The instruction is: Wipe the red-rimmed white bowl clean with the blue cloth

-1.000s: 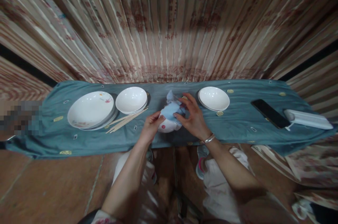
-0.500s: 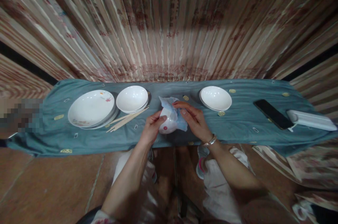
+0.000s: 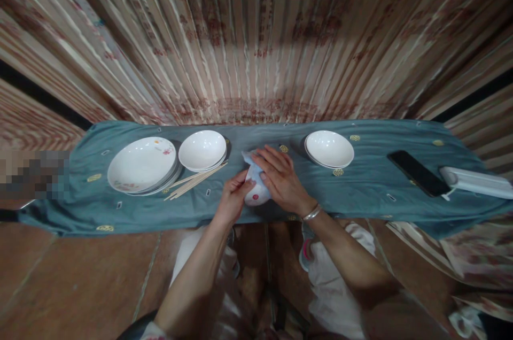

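Over the front part of the table, a small white bowl (image 3: 256, 199) with a red mark on its outside is tilted between my hands. My left hand (image 3: 233, 194) grips its left edge, thumb on the near side. A thin light-blue cloth (image 3: 248, 157) lies against the bowl, mostly covered by my right hand (image 3: 282, 179). Those right fingers are long and close together, pressing the cloth to the bowl. A silver bracelet circles my right wrist. The bowl's far side is hidden.
On the green tablecloth (image 3: 224, 206) are stacked large plates (image 3: 140, 164), stacked bowls (image 3: 202, 150), several chopsticks (image 3: 196, 181), and another bowl stack (image 3: 331, 148). A black phone (image 3: 418, 172) and a white device (image 3: 476, 180) lie right. A curtain (image 3: 256, 62) hangs behind.
My right hand has moved slightly left and flattened over the cloth and bowl, covering more of both. My left hand keeps its grip on the bowl.
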Demonstrator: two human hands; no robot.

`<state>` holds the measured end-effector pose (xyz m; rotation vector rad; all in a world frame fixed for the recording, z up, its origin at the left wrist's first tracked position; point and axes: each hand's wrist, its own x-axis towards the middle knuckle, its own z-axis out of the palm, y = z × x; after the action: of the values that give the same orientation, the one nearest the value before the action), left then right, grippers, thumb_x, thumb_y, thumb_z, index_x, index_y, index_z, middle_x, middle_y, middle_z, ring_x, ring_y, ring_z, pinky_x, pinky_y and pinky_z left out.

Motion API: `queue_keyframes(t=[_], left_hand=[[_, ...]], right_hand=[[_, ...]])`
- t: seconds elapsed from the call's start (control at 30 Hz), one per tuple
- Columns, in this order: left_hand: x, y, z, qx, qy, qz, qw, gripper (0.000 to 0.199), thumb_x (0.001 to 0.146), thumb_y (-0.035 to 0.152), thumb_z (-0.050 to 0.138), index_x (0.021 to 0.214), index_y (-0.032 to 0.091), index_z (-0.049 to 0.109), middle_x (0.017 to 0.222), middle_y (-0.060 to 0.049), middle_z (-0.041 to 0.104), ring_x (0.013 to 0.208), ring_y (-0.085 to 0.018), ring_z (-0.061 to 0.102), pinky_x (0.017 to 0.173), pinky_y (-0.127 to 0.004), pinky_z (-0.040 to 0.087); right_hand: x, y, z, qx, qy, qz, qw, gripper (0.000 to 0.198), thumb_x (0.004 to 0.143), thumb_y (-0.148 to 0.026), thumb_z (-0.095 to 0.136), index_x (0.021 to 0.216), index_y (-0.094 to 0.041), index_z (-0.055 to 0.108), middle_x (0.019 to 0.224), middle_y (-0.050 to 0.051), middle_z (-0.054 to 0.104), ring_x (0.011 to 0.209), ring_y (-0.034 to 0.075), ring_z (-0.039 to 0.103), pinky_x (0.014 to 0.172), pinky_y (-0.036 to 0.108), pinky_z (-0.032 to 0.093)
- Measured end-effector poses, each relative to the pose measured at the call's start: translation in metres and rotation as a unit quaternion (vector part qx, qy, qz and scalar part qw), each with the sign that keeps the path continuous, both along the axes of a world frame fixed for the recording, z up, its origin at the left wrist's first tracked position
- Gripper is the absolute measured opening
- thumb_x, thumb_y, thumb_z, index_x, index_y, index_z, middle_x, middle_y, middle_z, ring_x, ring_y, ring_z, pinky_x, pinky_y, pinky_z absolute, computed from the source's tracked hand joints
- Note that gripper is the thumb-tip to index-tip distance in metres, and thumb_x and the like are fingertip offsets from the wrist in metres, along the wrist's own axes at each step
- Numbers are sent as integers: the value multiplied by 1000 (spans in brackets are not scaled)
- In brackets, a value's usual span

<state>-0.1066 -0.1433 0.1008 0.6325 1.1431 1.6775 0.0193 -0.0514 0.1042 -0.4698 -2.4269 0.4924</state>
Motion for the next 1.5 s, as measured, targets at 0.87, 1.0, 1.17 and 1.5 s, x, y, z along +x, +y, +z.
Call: queue_keyframes(t=[0.87,1.0,1.17,1.5], left_hand=[[-1,-4,-5,-35,63,-33,997,37,67,41,78,93,16,78,72,-2,66,64,-12,51,62,-24,40],[0,-4,0,-32,59,-32,997,37,66,41,78,94,16,78,77,-3,68,66,-13,53,63,-25,41],[2,-5,5,-39,55,-31,997,41,65,43,79,95,15,78,74,-4,68,63,-13,53,61,-25,41],[3,-3,8,-25,61,-27,997,42,68,43,77,99,14,77,74,-4,70,63,-13,54,60,-24,41]], right_hand=[[2,28,-13,-227,69,60,970,42,100,-41,35,136,-30,52,146,3,49,137,18,41,117,42,29],[1,35,-18,-318,101,58,941,42,98,-47,39,132,-30,56,142,1,54,135,17,44,118,40,29],[0,45,-25,-402,121,44,907,44,94,-51,42,127,-27,60,135,2,60,126,19,54,113,39,37],[-8,49,-44,-476,188,20,859,41,89,-50,48,117,-25,64,132,5,62,126,22,55,112,43,38]])
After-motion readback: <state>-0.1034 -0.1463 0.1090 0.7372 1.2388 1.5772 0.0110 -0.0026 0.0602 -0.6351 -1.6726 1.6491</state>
